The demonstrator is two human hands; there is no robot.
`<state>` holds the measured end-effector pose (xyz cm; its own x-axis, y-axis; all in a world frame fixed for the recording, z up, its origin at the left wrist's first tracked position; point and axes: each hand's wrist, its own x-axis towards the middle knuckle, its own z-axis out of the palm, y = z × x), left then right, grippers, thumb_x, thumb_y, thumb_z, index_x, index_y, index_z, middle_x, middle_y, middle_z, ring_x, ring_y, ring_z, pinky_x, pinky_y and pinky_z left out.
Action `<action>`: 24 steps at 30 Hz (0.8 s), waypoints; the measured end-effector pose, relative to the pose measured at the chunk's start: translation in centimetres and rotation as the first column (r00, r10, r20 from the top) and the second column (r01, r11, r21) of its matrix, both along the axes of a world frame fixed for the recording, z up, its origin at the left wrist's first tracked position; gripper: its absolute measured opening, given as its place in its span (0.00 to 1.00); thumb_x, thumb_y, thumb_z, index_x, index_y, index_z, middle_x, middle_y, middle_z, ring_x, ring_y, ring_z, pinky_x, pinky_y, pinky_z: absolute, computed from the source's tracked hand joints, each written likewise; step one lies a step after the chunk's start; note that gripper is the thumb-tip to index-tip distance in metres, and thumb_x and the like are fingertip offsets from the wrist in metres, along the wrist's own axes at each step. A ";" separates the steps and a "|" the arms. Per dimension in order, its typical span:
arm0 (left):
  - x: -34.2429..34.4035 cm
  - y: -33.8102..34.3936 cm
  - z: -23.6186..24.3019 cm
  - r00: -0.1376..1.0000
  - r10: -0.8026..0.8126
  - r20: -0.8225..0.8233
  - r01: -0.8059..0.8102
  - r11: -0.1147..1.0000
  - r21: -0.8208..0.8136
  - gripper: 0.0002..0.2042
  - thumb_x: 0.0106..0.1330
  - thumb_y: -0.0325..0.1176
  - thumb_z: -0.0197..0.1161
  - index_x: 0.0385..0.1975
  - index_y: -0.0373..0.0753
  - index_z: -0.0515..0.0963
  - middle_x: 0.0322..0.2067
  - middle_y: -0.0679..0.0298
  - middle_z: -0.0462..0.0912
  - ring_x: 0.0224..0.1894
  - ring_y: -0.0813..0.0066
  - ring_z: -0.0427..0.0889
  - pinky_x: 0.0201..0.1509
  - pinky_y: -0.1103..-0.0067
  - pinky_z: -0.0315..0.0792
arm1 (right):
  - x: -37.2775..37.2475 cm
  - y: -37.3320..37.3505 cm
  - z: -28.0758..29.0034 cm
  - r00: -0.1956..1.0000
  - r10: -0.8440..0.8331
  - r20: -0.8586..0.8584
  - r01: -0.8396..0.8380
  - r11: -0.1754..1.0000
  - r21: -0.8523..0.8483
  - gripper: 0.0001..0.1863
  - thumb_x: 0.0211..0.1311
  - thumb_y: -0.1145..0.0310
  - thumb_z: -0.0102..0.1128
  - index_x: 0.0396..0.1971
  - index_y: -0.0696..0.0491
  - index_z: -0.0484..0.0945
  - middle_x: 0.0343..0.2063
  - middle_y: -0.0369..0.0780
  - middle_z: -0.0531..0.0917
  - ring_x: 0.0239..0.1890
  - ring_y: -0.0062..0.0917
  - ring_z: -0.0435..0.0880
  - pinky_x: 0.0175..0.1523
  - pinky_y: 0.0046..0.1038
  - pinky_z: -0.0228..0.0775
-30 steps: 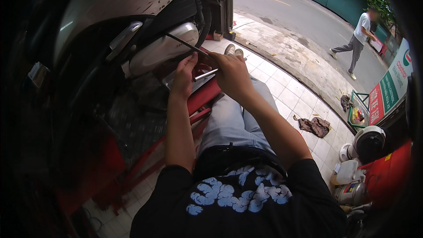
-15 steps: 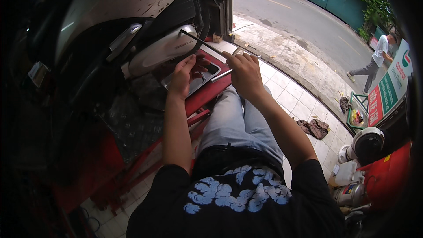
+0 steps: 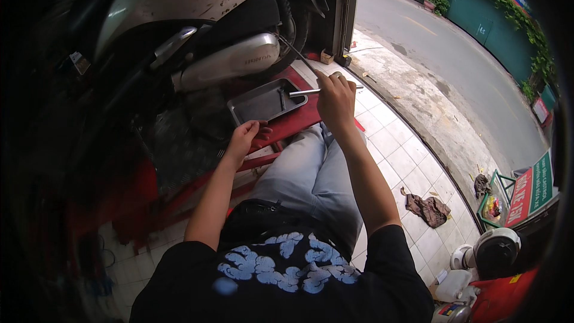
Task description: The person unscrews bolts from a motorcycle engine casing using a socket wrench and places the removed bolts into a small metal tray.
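Note:
My right hand (image 3: 336, 99) is closed around a T-handle wrench (image 3: 305, 92). The silver crossbar sticks out on both sides of my fist, and the long thin shaft slants up and left toward the scooter's rear wheel. Beside the near rim of a grey metal tray (image 3: 254, 114), my left hand (image 3: 251, 135) hangs with fingers loosely curled and apart, nothing visible in it. A slim dark piece (image 3: 283, 100) lies in the tray. The scooter's silver engine-side cover (image 3: 230, 63) is just beyond the tray.
The tray rests on a red lift bench (image 3: 299, 118) along my left. A brown rag (image 3: 427, 208) lies on the white tiles to my right. A sign stand (image 3: 526, 194), white containers (image 3: 454, 284) and a red object (image 3: 502, 299) stand farther right. Past the doorway runs a road (image 3: 412, 30).
My left hand has moved down and away from the wrench to the tray's near side. My right hand still grips the wrench. The view has shifted, and the walking person is out of sight.

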<state>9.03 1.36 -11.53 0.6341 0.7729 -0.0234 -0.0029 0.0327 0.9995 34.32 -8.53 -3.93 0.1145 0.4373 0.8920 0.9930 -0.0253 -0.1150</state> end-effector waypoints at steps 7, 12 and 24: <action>-2.5 3.4 -12.0 0.944 0.328 0.040 -0.310 0.835 0.455 0.17 0.77 0.40 0.53 0.57 0.39 0.75 0.55 0.64 0.80 0.52 0.75 0.79 0.45 0.78 0.77 | 0.7 0.2 0.2 0.998 0.001 -0.064 0.001 0.999 0.035 0.17 0.58 0.77 0.57 0.47 0.50 0.83 0.29 0.37 0.82 0.38 0.31 0.79 0.48 0.35 0.64; -2.0 3.7 -13.2 0.881 0.470 0.057 -0.364 0.596 0.716 0.18 0.73 0.38 0.58 0.58 0.38 0.75 0.57 0.58 0.77 0.55 0.65 0.79 0.46 0.76 0.78 | 1.4 0.4 0.0 0.999 0.005 -0.052 -0.002 0.999 0.046 0.16 0.61 0.76 0.57 0.48 0.49 0.83 0.28 0.36 0.81 0.37 0.31 0.80 0.47 0.35 0.64; -2.7 4.0 -12.3 0.880 0.472 0.058 -0.291 0.439 0.850 0.21 0.71 0.39 0.58 0.59 0.34 0.74 0.60 0.53 0.74 0.64 0.54 0.72 0.69 0.67 0.63 | 1.8 -0.1 0.2 0.996 0.080 -0.033 -0.079 0.996 0.030 0.18 0.55 0.77 0.56 0.47 0.52 0.83 0.30 0.38 0.82 0.38 0.33 0.80 0.46 0.36 0.64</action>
<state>6.35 5.31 -23.82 0.3241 0.6560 0.6816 0.3633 -0.7515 0.5506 36.08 -8.66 -3.72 0.1105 0.4208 0.9004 0.9873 0.0573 -0.1480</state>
